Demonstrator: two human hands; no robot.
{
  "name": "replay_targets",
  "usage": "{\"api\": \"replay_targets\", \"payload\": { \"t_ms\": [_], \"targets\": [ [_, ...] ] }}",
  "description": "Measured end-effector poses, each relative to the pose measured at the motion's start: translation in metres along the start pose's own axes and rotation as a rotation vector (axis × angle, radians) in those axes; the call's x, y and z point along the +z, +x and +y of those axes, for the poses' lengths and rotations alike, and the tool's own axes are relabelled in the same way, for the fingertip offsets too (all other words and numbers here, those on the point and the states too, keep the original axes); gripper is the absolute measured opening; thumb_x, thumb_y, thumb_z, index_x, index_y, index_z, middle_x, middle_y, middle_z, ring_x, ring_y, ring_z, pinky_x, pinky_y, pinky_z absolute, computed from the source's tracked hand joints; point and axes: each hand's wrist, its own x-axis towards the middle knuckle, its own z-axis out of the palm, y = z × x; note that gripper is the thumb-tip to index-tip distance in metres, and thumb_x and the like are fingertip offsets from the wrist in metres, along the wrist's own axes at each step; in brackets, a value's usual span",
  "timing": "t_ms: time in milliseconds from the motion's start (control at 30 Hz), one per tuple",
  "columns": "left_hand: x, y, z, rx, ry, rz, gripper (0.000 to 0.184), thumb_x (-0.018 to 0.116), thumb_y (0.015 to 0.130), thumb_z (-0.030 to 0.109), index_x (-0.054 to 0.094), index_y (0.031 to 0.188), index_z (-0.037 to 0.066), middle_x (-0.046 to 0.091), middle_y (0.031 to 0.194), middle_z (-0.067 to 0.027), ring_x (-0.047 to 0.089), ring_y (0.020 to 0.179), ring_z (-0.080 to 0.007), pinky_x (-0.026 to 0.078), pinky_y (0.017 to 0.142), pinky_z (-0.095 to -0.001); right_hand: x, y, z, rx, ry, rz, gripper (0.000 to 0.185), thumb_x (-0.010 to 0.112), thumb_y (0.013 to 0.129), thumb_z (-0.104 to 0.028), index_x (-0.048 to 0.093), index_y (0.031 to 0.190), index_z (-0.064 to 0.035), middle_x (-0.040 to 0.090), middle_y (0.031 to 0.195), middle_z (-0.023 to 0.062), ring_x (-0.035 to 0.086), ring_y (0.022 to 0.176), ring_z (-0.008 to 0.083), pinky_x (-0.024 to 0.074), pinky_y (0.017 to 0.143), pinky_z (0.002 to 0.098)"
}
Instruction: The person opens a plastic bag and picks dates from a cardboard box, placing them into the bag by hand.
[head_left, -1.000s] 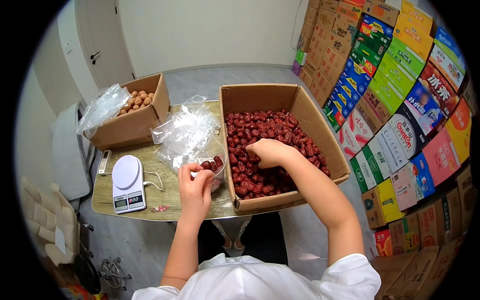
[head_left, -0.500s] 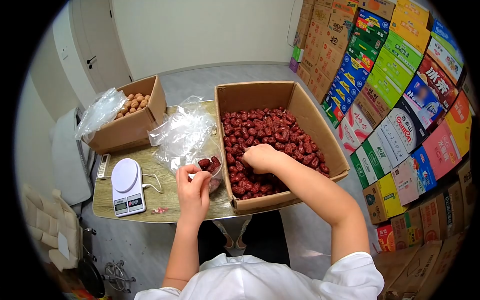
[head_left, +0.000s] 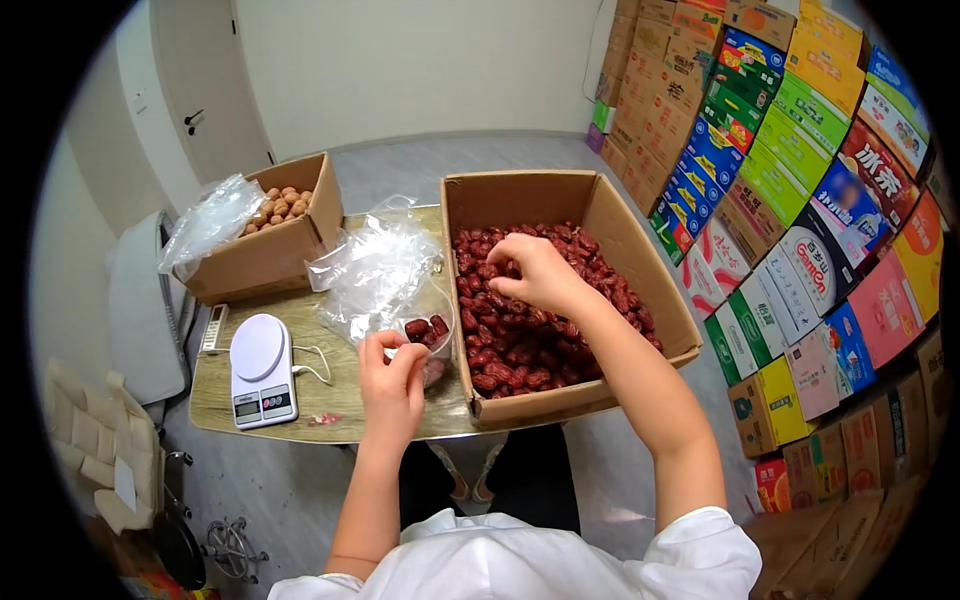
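Observation:
My left hand (head_left: 393, 372) pinches the rim of a clear plastic bag (head_left: 447, 352) at the table's front edge. A few red dates (head_left: 428, 330) lie inside that bag. To its right stands a large open cardboard box (head_left: 620, 390) with a deep heap of red dates (head_left: 520, 345). Over the heap is my right hand (head_left: 530, 272), palm down, its thumb and fingers curled around dark red dates; how many it holds is hidden. More crumpled clear bags (head_left: 375, 265) are piled behind my left hand.
A white kitchen scale (head_left: 262, 365) with a cable sits at the table's (head_left: 210, 400) left. Behind it, a smaller cardboard box (head_left: 290, 250) holds walnuts (head_left: 283, 206) and a plastic bag. Stacked cartons (head_left: 770, 250) line the right wall; a cream chair (head_left: 95, 450) stands at left.
My right hand has risen from among the dates in the large box and sits a little farther back. My left hand keeps its pinch on the bag. The view has shifted slightly.

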Motion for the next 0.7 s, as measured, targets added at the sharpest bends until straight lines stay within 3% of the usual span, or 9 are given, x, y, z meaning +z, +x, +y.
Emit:
{"api": "replay_targets", "payload": {
  "t_ms": [33, 100, 167, 300, 433, 500, 700],
  "targets": [
    [0.000, 0.001, 0.001, -0.002, 0.010, -0.001, 0.013, 0.066, 0.081, -0.005, 0.065, 0.091, 0.004, 0.051, 0.096, -0.0115, 0.052, 0.091, -0.0282, 0.043, 0.074, -0.0352, -0.004, 0.003, -0.006, 0.018, 0.109, 0.066, 0.027, 0.078, 0.074, -0.014, 0.068, 0.096, -0.0022, 0.066, 0.093, 0.0137, 0.066, 0.088, 0.0276, 0.0533, 0.078, 0.0380],
    [0.000, 0.002, 0.002, 0.003, 0.011, 0.007, 0.014, 0.067, 0.080, -0.005, 0.065, 0.091, 0.005, 0.051, 0.096, -0.0113, 0.052, 0.091, -0.0281, 0.043, 0.074, -0.0351, -0.008, 0.010, -0.018, 0.132, 0.378, 0.103, 0.026, 0.076, 0.078, -0.011, 0.068, 0.101, -0.0002, 0.068, 0.091, 0.0071, 0.064, 0.080, 0.0131, 0.0525, 0.071, 0.0269],
    [0.000, 0.002, 0.001, 0.005, 0.010, 0.011, 0.015, 0.067, 0.080, -0.005, 0.065, 0.091, 0.005, 0.051, 0.096, -0.0110, 0.052, 0.091, -0.0280, 0.043, 0.074, -0.0350, -0.005, 0.018, -0.025, 0.121, 0.587, 0.094, 0.023, 0.075, 0.080, -0.009, 0.068, 0.099, 0.0014, 0.069, 0.089, 0.0058, 0.064, 0.078, 0.0099, 0.0527, 0.068, 0.0253],
    [0.003, 0.002, 0.001, 0.024, 0.015, 0.000, 0.015, 0.067, 0.080, -0.005, 0.065, 0.090, 0.006, 0.051, 0.096, -0.0107, 0.051, 0.090, -0.0276, 0.042, 0.073, -0.0350, 0.017, 0.025, -0.047, 0.102, 0.745, -0.083, 0.018, 0.074, 0.080, -0.007, 0.066, 0.095, 0.0003, 0.070, 0.085, 0.0053, 0.065, 0.075, 0.0100, 0.0530, 0.065, 0.0251],
    [0.002, 0.001, 0.000, 0.020, 0.016, -0.010, 0.015, 0.066, 0.081, -0.005, 0.065, 0.091, 0.006, 0.051, 0.097, -0.0113, 0.051, 0.091, -0.0277, 0.042, 0.073, -0.0351, 0.036, 0.022, -0.055, 0.017, 0.590, -0.130, 0.025, 0.077, 0.079, -0.013, 0.066, 0.097, -0.0003, 0.069, 0.086, 0.0073, 0.065, 0.076, 0.0134, 0.0527, 0.066, 0.0294],
    [0.001, -0.001, -0.001, 0.015, 0.008, -0.015, 0.015, 0.066, 0.081, -0.005, 0.065, 0.092, 0.005, 0.051, 0.097, -0.0116, 0.051, 0.091, -0.0278, 0.042, 0.073, -0.0351, 0.042, 0.019, -0.050, -0.050, 0.451, -0.067, 0.024, 0.077, 0.083, -0.015, 0.065, 0.100, -0.0027, 0.065, 0.089, 0.0027, 0.058, 0.073, 0.0080, 0.0493, 0.063, 0.0253],
    [0.003, -0.001, -0.001, 0.014, -0.008, -0.011, 0.015, 0.066, 0.081, -0.007, 0.065, 0.092, 0.004, 0.050, 0.097, -0.0123, 0.052, 0.091, -0.0279, 0.043, 0.073, -0.0351, 0.027, 0.017, -0.029, 0.094, 0.441, 0.064, 0.026, 0.077, 0.083, -0.020, 0.067, 0.095, 0.0000, 0.067, 0.083, 0.0068, 0.061, 0.071, 0.0126, 0.0509, 0.065, 0.0291]
  ]
}}
